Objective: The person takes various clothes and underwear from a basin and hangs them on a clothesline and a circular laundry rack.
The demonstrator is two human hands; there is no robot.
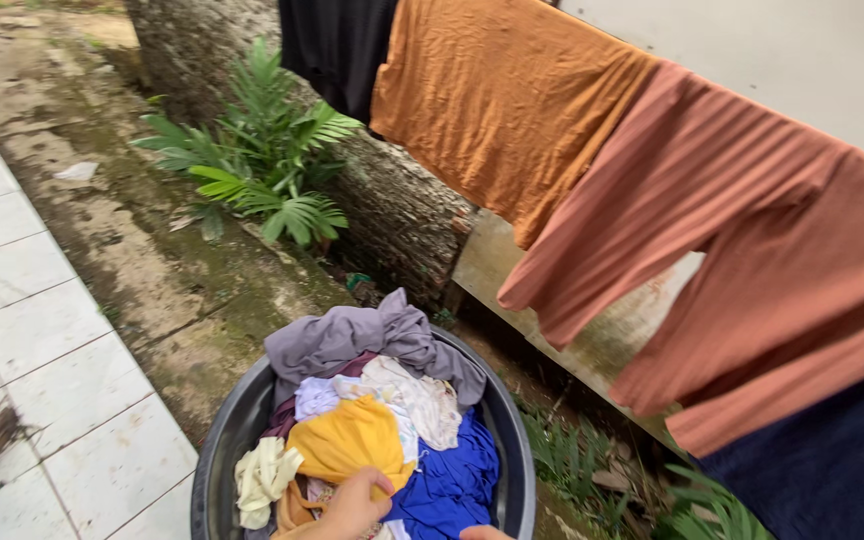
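Observation:
A dark grey round basin (217, 440) stands on the ground, heaped with washed clothes. On top lie a grey garment (352, 335), a white patterned one (417, 400), a yellow cloth (347, 440), a blue cloth (452, 480) and a pale cream piece (262, 475). At the bottom edge my left hand (352, 508) reaches into the basin, its thumb over the lower edge of the yellow cloth and its fingers curled into it. Only a sliver of my right hand (484, 533) shows, just beside the blue cloth.
A clothesline slants across the top right with a black garment (332, 50), an orange one (502, 100), a rust-brown one (732, 240) and a navy one (832, 470). A rough tree trunk (392, 200) and a fern (262, 150) stand behind; white tiles (42, 340) lie left.

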